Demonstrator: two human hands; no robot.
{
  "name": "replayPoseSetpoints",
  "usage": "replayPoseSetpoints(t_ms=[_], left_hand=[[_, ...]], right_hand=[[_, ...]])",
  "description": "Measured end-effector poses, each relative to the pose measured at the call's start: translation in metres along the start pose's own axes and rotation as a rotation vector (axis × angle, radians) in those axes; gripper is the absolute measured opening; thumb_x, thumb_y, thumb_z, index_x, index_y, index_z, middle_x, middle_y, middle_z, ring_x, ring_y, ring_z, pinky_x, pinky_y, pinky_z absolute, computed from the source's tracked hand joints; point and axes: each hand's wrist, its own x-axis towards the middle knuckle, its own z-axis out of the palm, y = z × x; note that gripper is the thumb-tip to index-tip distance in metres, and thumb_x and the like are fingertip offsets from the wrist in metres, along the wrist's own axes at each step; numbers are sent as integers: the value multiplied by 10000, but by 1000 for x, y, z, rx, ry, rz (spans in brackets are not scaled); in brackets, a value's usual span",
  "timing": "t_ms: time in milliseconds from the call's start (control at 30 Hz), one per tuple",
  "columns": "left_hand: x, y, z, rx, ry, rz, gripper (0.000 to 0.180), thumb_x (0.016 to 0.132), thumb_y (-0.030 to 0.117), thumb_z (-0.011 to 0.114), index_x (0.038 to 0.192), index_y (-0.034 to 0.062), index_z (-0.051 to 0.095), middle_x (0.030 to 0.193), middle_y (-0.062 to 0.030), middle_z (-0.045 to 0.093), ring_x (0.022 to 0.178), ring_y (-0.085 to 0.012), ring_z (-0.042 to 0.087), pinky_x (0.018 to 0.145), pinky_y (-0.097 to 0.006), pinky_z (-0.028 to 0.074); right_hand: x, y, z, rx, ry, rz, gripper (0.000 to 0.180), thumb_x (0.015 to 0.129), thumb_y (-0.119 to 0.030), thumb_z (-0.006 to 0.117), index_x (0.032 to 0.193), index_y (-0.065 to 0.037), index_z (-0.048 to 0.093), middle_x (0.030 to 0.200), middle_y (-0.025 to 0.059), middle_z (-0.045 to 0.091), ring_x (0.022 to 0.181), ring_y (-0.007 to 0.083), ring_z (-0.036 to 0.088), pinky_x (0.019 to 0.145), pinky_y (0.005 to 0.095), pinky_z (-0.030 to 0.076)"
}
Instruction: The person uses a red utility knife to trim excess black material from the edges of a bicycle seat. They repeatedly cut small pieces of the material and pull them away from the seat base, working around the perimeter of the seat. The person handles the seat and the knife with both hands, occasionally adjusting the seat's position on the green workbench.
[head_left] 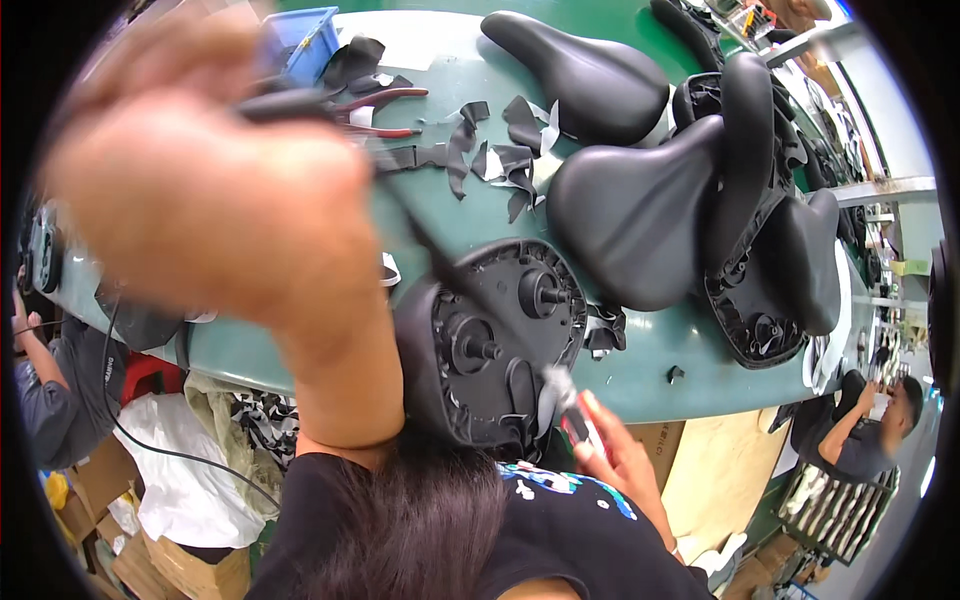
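My left hand [200,190] is closest to the lens, a big blur raised over the table; it seems wrapped around a dark handle [290,103], though I cannot tell how tightly the fingers close. My right hand [615,455] sits low at the near edge of the green table [620,375], fingers closed on a small red-and-silver tool [572,410]. That tool touches the rim of the upturned saddle [495,345] I am working on: black, underside up, showing ribbed plastic and two round posts. It hangs over the table's near edge, against my body. One blue bin [300,40] stands at the far left; I cannot make out what it holds. I count about five more black saddles [640,215] piled to the right, one pair of red-handled pliers [385,110], and scattered black scraps [500,150].
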Motion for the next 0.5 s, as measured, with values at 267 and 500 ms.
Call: replayPoseSetpoints(t_ms=[267, 500], left_hand=[[-104, -19, -58, 1712, -669, -437, 253, 755, 150, 699, 956, 32, 600, 1118, -141, 609, 1000, -312, 574, 905, -412, 432], [-133, 8, -13, 1072, -786, -602, 323, 831, 119, 659, 1126, 41, 556, 1178, -107, 599, 783, -227, 619, 703, -331, 504]], right_hand=[[81, -12, 33, 281, 210, -322, 846, 796, -100, 708, 1477, -61, 207, 1051, 81, 560, 720, 102, 530, 657, 246, 468], [170, -63, 38, 238, 262, -430, 616, 896, -188, 633, 1421, -87, 328, 826, 67, 601, 630, 125, 552, 625, 287, 491]])
